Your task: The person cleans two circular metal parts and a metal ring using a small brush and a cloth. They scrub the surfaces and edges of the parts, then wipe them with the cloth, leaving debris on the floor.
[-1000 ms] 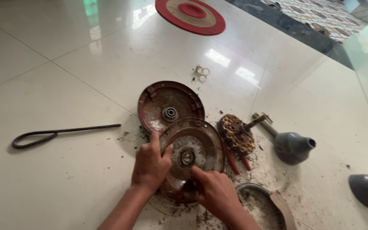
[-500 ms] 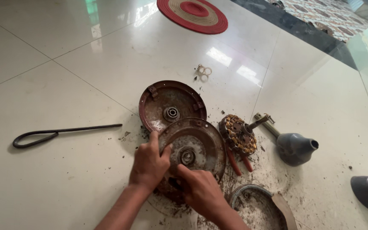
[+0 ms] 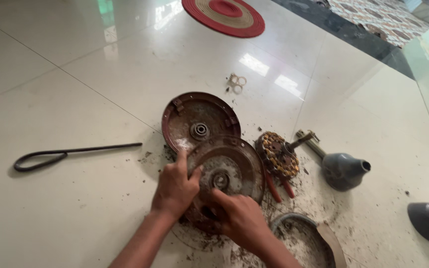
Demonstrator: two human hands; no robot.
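Both hands tilt the rusty motor cover (image 3: 229, 171): left hand (image 3: 175, 191) fingers curled over its rim, right hand (image 3: 242, 218) fingers pressing its face.

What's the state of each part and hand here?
Left hand: gripping the rim of the front disc.
Right hand: on the front disc's lower edge.
Front disc: tilted up, rusty, dirty.
Rear disc: flat on the floor, inside up.
Winding core: out of its casing, on its side.
Grey cup: lying on its side.

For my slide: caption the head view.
Two hands, left and right, grip a rusty motor cover on a dusty floor.
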